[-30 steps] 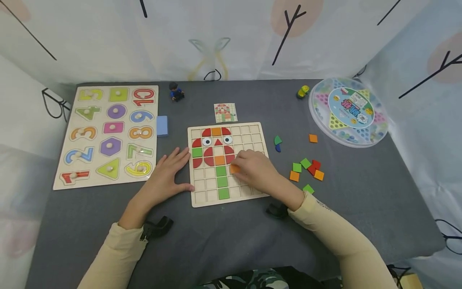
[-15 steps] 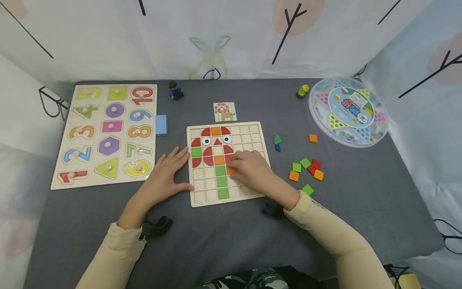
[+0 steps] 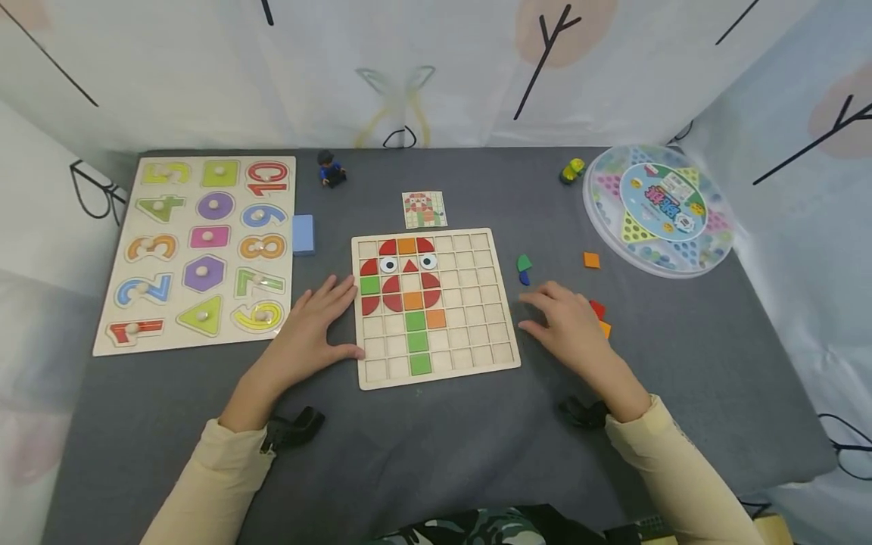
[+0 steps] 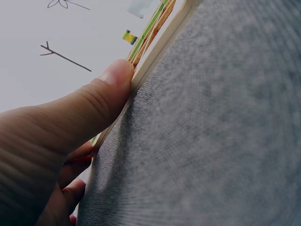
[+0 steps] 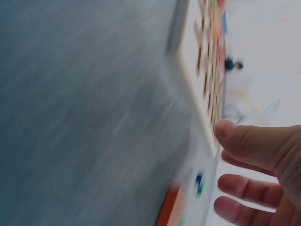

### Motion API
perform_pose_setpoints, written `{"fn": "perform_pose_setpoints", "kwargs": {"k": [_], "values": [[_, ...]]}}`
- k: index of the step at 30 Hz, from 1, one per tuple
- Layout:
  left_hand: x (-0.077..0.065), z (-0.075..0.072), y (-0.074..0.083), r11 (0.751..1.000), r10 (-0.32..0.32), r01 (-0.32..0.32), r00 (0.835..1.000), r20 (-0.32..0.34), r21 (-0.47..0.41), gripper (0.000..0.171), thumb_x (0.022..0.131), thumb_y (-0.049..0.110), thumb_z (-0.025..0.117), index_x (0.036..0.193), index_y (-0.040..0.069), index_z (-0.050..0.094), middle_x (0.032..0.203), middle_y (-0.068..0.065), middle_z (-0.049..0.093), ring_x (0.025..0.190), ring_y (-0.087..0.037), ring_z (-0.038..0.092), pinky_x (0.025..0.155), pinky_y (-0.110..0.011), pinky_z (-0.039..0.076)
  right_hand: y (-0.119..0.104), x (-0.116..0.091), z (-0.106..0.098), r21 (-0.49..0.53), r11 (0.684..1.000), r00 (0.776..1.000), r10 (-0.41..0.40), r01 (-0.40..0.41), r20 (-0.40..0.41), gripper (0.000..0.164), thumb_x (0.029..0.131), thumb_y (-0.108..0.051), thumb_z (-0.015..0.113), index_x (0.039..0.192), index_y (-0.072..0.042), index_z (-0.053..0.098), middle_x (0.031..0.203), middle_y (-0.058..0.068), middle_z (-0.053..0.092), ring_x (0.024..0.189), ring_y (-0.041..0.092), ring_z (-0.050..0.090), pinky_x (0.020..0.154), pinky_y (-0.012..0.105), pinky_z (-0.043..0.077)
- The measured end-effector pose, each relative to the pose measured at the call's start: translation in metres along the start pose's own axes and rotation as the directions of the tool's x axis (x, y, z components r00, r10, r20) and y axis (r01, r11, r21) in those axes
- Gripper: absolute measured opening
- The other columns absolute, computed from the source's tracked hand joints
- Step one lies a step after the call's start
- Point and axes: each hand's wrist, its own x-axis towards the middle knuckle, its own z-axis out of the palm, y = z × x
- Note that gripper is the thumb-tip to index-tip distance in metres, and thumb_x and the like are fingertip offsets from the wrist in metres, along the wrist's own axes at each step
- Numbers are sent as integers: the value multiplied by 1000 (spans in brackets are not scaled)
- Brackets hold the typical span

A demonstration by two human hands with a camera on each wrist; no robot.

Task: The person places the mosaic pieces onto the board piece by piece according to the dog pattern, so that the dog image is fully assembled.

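A wooden grid board (image 3: 477,318) lies on the dark cloth, with red, orange and green pieces and two eye pieces set in its left half. An orange square tile (image 3: 436,319) sits in a cell right of the top tile of a green column. My left hand (image 3: 309,325) rests at the board's left edge, thumb and fingertips touching it. My right hand (image 3: 568,325) is off the board to the right, thumb and fingers apart with nothing between them. Beneath it, red (image 3: 597,309) and orange tiles (image 3: 605,329) peek out; the other loose tiles there are hidden.
A picture card (image 3: 425,210) lies behind the board. Left stands a number-and-shape puzzle (image 3: 204,257) beside a blue block (image 3: 303,235). Green (image 3: 524,263) and blue pieces (image 3: 524,278), an orange tile (image 3: 591,260) and a round game box (image 3: 657,212) lie to the right.
My right hand let go of the orange tile in its cell on the board and moved right, over the loose tiles. My left hand stayed at the board's edge.
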Motion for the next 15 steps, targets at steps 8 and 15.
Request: {"fn": "perform_pose_setpoints", "kwargs": {"k": [8, 15], "values": [[-1, 0, -3, 1000, -13, 13, 1000, 1, -3, 102, 61, 48, 76, 142, 13, 24, 148, -4, 19, 137, -25, 8, 105, -53, 6, 20, -19, -3, -80, 994, 992, 78, -70, 95, 38, 72, -25, 74, 105, -10, 66, 87, 6, 53, 68, 19, 49, 60, 36, 38], [-1, 0, -1, 1000, -11, 11, 1000, 4, 1, 102, 61, 48, 75, 142, 13, 24, 148, -3, 20, 137, -25, 8, 105, -53, 6, 25, -29, -5, -70, 994, 989, 97, -89, 111, 39, 68, -25, 77, 103, -11, 66, 96, 7, 56, 79, 22, 53, 64, 39, 41]]}}
